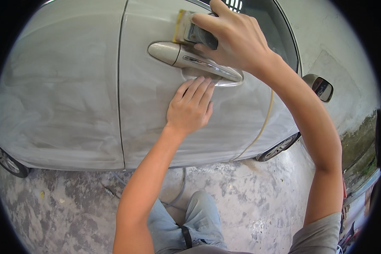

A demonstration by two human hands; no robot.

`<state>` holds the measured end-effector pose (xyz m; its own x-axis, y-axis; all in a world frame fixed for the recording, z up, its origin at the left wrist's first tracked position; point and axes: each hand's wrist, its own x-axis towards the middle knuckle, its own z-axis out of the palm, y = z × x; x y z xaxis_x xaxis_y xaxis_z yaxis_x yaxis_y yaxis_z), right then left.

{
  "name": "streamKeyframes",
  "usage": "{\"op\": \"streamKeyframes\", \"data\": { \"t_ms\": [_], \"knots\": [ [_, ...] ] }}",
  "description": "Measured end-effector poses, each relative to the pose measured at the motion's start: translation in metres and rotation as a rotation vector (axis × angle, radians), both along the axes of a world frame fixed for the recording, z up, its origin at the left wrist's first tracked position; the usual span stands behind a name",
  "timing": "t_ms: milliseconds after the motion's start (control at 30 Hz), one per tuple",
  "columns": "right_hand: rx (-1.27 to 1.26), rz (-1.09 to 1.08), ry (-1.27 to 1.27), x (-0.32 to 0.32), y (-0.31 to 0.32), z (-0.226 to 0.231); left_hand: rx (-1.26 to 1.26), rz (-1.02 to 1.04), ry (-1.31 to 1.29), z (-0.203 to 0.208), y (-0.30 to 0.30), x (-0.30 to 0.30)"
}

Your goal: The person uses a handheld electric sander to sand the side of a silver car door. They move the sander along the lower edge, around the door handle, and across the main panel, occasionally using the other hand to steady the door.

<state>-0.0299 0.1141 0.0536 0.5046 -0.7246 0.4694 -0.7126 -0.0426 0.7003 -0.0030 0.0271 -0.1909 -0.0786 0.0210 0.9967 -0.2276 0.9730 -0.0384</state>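
My right hand (pixel 238 40) is wrapped round a sander (pixel 193 33) with a dark round body and a blurred, yellow-edged pad. The pad lies against the dusty, dull silver-beige car door (pixel 152 122), just above its door handle (pixel 209 67). A chrome strip runs along the handle. Below the handle, my left hand (pixel 190 105) rests flat on the door panel, fingers stretched out and holding nothing. Its fingertips reach the recess under the handle. Part of the sander is hidden behind my right hand.
A vertical seam (pixel 120 84) parts this door from the panel on the left. Grey hoses (pixel 182 186) lie on the stained floor (pixel 72 203) under the car. A side mirror (pixel 321 88) sticks out at the right, near a plastered wall (pixel 347 38).
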Motion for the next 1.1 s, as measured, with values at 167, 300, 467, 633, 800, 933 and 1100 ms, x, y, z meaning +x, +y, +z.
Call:
{"op": "streamKeyframes", "data": {
  "t_ms": [167,300,467,633,800,933,1100],
  "knots": [
    [0.009,0.103,-0.001,0.021,-0.013,0.0,-0.012,0.013,0.004,0.0,0.0,0.0],
    [0.03,0.144,0.059,0.038,-0.027,0.001,-0.005,0.003,0.008,-0.001,0.001,0.0],
    [0.049,0.228,0.092,0.058,-0.047,0.001,-0.004,-0.007,0.005,-0.001,0.0,-0.002],
    [0.054,0.156,0.031,0.047,-0.046,0.003,-0.033,-0.008,-0.002,-0.001,-0.003,-0.001],
    [0.017,-0.009,-0.037,0.0,-0.011,0.006,-0.039,-0.007,-0.007,-0.001,-0.006,0.001],
    [-0.083,-0.014,-0.072,-0.05,0.026,0.005,-0.017,0.001,-0.018,0.0,-0.004,-0.002],
    [-0.08,-0.057,-0.215,-0.083,0.047,0.007,0.013,0.019,-0.03,0.0,0.0,-0.004]
  ]
}}
